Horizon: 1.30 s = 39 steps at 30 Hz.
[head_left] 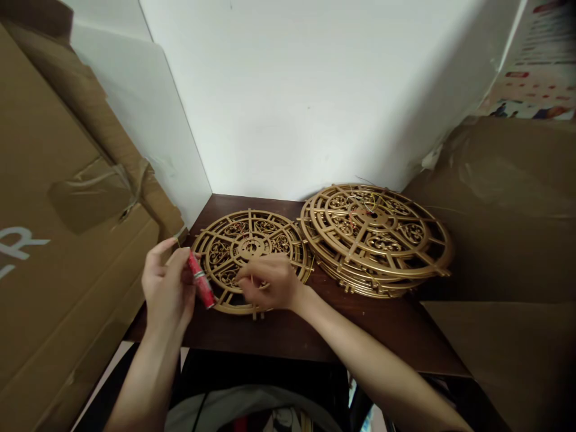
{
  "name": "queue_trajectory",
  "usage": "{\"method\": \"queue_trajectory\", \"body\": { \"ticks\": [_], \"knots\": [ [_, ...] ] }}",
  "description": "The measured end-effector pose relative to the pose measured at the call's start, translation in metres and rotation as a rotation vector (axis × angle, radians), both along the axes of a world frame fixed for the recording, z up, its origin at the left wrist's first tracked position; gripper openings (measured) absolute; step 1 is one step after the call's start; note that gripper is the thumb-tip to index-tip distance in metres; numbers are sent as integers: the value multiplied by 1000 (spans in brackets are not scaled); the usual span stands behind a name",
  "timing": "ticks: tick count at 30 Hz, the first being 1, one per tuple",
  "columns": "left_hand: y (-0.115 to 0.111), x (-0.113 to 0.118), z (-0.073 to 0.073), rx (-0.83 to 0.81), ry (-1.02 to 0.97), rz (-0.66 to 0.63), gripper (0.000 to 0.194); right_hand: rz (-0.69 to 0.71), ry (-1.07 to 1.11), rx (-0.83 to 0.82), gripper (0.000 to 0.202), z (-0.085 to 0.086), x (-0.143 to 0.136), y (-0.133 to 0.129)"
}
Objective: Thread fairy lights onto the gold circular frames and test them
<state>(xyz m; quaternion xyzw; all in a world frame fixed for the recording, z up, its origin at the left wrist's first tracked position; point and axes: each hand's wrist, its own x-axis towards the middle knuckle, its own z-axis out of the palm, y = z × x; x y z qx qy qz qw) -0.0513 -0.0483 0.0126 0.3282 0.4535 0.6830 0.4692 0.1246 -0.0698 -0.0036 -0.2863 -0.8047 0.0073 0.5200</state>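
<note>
My left hand [166, 282] is raised at the left of the near gold disc and closed on a slim red tube [201, 280] with a pale band. The tube points down and to the right. A thin strand shows at that hand's fingertips. The openwork gold disc [249, 228], with scroll patterns and a round hub, lies flat on the dark table. Above its front right part, my right hand [270, 281] is closed with fingers curled together. Motion blurs it, and I cannot make out what it pinches.
A stack of similar gold discs [378, 264] stands on the right of the dark brown table [292, 336], with loose thin wires on top. Cardboard [58, 240] walls in the left, and more cardboard [504, 240] the right. A white panel [288, 108] rises behind.
</note>
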Motion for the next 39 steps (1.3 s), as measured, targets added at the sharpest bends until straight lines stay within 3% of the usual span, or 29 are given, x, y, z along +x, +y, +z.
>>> {"method": "queue_trajectory", "body": {
  "ticks": [5, 10, 12, 15, 19, 23, 28, 30, 34, 39],
  "knots": [
    [-5, -13, 12, 95, -85, -82, 30, -62, 461, -273, 24, 5, 18, 13],
    [-14, -22, 21, 90, -66, -222, 24, -127, 689, -263, 40, 10, 25, 21],
    [-15, -22, 22, 105, -14, -235, 17, -190, 642, -236, 36, 11, 27, 21],
    [-15, -20, 18, 126, 81, -241, 10, -268, 396, -238, 27, 8, 27, 21],
    [-16, -15, 10, 26, 306, -343, 19, -299, -39, -336, 31, -4, 22, 22],
    [-19, -6, 8, -66, 636, -490, 28, -345, -293, -412, 30, -11, 15, 21],
    [-8, 11, 9, 169, 1082, -600, 25, -442, -380, -463, 32, -13, 13, 22],
    [2, 18, 7, 182, 1280, -572, 29, -477, -397, -464, 31, -14, 13, 23],
    [22, 34, 2, 70, 1656, -395, 35, -503, -410, -468, 30, -15, 14, 23],
    [35, 51, -3, 22, 1735, -285, 32, -504, -402, -469, 30, -16, 13, 21]
  ]
}}
